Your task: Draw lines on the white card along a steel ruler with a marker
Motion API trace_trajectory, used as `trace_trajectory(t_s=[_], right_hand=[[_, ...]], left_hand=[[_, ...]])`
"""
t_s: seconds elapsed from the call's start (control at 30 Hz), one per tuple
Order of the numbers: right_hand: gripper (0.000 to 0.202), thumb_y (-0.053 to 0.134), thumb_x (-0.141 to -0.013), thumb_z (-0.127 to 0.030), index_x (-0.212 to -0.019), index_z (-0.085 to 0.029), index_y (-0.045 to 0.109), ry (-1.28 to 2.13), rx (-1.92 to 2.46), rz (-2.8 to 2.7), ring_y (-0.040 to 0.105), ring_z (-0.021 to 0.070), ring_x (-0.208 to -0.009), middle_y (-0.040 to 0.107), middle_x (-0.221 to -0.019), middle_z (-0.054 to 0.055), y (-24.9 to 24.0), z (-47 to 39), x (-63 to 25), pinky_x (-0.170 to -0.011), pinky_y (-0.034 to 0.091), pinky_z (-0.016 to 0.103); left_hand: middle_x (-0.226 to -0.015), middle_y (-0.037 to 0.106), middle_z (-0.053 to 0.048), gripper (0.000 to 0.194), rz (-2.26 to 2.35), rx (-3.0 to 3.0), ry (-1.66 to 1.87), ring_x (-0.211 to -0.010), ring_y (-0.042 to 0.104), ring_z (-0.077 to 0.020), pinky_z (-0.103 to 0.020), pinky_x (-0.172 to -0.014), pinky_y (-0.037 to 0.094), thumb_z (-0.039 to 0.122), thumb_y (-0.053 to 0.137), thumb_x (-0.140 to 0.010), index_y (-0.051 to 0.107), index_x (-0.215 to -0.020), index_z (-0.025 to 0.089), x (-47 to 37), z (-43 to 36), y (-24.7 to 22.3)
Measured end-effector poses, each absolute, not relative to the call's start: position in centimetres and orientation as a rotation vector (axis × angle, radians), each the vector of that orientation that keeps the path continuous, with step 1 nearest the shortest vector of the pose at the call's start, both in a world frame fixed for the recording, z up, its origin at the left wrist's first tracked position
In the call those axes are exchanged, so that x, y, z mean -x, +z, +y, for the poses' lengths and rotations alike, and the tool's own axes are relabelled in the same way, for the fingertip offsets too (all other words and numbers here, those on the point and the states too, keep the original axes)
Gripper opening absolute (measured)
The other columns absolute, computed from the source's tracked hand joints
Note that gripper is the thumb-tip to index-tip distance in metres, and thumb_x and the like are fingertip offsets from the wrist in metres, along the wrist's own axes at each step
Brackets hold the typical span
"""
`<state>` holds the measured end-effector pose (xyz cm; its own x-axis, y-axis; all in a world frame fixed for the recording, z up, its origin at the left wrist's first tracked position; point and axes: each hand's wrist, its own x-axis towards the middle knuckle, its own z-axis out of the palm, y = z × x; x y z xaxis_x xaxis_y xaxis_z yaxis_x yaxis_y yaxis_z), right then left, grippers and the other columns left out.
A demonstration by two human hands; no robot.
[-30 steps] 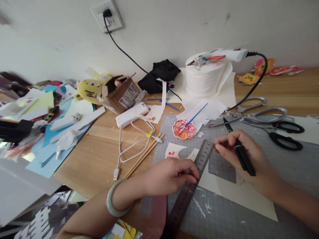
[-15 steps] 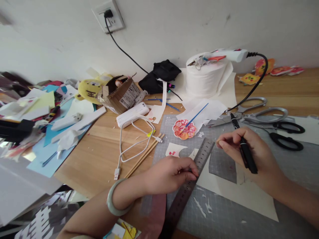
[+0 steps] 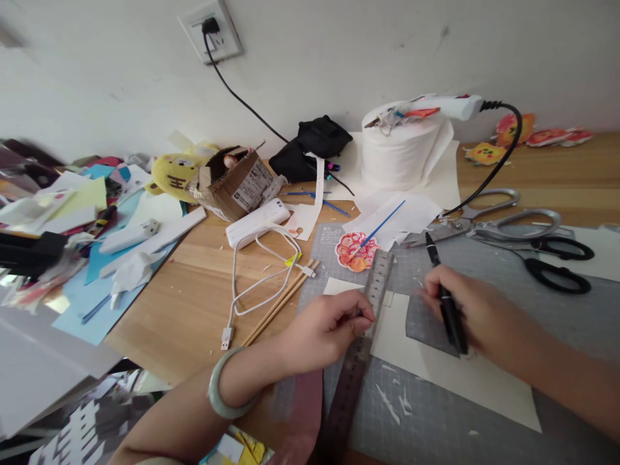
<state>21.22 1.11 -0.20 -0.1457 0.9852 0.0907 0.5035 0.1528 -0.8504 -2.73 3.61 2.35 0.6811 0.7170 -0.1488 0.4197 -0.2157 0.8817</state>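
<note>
"Where's the long grey metal ruler (image 3: 378,278)?"
"Slanting across the grey gridded cutting mat (image 3: 436,426); the left hand (image 3: 329,329) pinches its edge."
"And the right hand (image 3: 472,303)?"
"Right of the ruler, closed around a slim black pen (image 3: 452,315), above the cream paper sheet (image 3: 429,361) lying beside the ruler."

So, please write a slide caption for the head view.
Left hand on a metal ruler, right hand holding a black marker, over a gray cutting mat.

Metal ruler (image 3: 357,354) — slanted across cream paper (image 3: 465,378); black pen (image 3: 452,320) — tilted.
</note>
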Motion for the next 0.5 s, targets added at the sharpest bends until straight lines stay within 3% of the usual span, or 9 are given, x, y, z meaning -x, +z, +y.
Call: trace_trajectory(t_s=[0.1,0.2,0.37,0.5], right_hand=[[0.023,0.068,-0.073,-0.031,-0.082,-0.024,0.048,0.485,1.325,-2.203,0.06,0.0223,-0.073,0.065,-0.083,0.004,-0.2,-0.2,-20.2,-0.064,0.046,0.035],[0.037,0.073,-0.065,-0.025,-0.087,-0.022,0.044,0.205,1.228,-2.398,0.061,0.0284,-0.088,0.065,-0.101,0.014,-0.3,-1.6,-18.9,-0.073,0.048,0.04],[0.028,0.059,-0.067,-0.012,-0.086,-0.02,0.04,0.011,1.2,-2.488,0.062,0.0302,-0.089,0.065,-0.099,0.018,-0.8,-2.3,-17.9,-0.073,0.048,0.043],[0.018,0.051,-0.075,-0.012,-0.086,-0.02,0.04,-0.07,1.268,-2.483,0.063,0.0285,-0.083,0.065,-0.1,0.019,-1.3,-1.5,-18.5,-0.068,0.049,0.041]], left_hand=[[-0.07,0.052,0.001,0.01,0.941,-1.833,0.468,-0.065,0.047,-0.0121,-0.022,-0.059,0.036,0.021,0.045,-0.087,0.053,-0.083,0.017,2.9,3.5,2.0],[-0.069,0.048,0.002,0.01,0.976,-1.831,0.607,-0.063,0.044,-0.012,-0.023,-0.058,0.035,0.023,0.043,-0.088,0.05,-0.083,0.018,3.1,3.5,1.7],[-0.074,0.048,0.001,0.011,1.002,-1.753,0.708,-0.066,0.044,-0.0124,-0.023,-0.059,0.034,0.024,0.042,-0.09,0.05,-0.086,0.018,3.2,3.9,1.3],[-0.069,0.045,0.003,0.01,1.004,-1.67,0.647,-0.061,0.039,-0.011,-0.023,-0.057,0.032,0.025,0.043,-0.089,0.05,-0.086,0.018,3.0,4.2,1.0]])
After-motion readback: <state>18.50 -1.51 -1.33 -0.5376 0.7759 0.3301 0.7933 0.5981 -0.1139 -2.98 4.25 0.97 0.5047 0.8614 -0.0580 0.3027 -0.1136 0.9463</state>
